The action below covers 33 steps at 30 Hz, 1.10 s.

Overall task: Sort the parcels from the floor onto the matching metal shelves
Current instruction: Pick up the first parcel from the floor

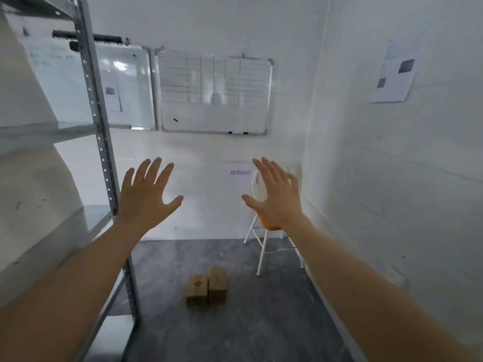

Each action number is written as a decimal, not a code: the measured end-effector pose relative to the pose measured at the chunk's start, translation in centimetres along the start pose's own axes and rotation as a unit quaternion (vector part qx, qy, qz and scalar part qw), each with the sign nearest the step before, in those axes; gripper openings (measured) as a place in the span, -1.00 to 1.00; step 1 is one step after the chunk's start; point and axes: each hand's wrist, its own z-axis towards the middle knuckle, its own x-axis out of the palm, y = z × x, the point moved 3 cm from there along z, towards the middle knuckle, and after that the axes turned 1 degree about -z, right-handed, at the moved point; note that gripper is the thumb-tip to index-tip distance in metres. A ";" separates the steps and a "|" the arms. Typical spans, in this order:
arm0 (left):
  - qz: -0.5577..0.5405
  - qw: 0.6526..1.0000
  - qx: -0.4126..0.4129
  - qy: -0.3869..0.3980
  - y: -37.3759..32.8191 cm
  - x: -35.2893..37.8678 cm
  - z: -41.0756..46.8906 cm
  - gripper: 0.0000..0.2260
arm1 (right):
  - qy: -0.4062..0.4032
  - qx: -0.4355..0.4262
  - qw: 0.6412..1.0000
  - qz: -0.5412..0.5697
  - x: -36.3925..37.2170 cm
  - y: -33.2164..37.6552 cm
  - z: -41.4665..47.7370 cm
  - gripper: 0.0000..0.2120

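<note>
Hands raised mid-air, backs toward camera: left hand (146,197) & right hand (274,197) both spread wide, fingers (156,171) splayed, holding nothing, touching nothing. Forearms run down to bottom corners and are cut off by frame edge. Two brown parcels (206,290) stand on the grey floor (261,322), side by side & touching, well below the hands, approx centre-frame; left one has a small dark logo on top, too small to read; right one sits slightly further back. Metal shelves (102,142) at left: one perforated upright clear, shelf boards blurred & cropped by left edge, so what's on them can't be told; upright's lower part partly hidden behind left forearm. White folding chair (261,246) near the right wall corner, its back & most of its orange seat covered by right hand/wrist; only legs show plainly. Paper sign (239,173) on back wall between the hands, w/ printed characters, right edge hidden by right hand. Above it a whiteboard (214,95) w/ ruled grid, writing illegible; marker on its tray. Second board (122,84) to the left, partly behind the upright, glare washes out its surface. Sheet of paper (394,71) on right wall, print too blurred to read.
</note>
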 end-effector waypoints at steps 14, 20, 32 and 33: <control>-0.007 0.998 -0.015 0.058 8.1 18.4 6.8 -0.42 | 0.066 0.031 0.997 -0.024 17.5 -3.9 9.6 -0.28; -0.019 0.993 -0.016 0.117 14.3 27.8 12.1 -0.41 | 0.095 0.083 0.992 -0.028 26.7 -4.1 15.8 -0.27; -0.024 0.972 -0.038 0.232 21.1 45.7 17.9 -0.40 | 0.175 0.064 0.980 -0.066 43.7 -9.5 24.4 -0.27; -0.026 0.970 -0.039 0.238 21.3 47.4 18.6 -0.40 | 0.183 0.062 0.979 -0.062 45.5 -10.2 25.5 -0.27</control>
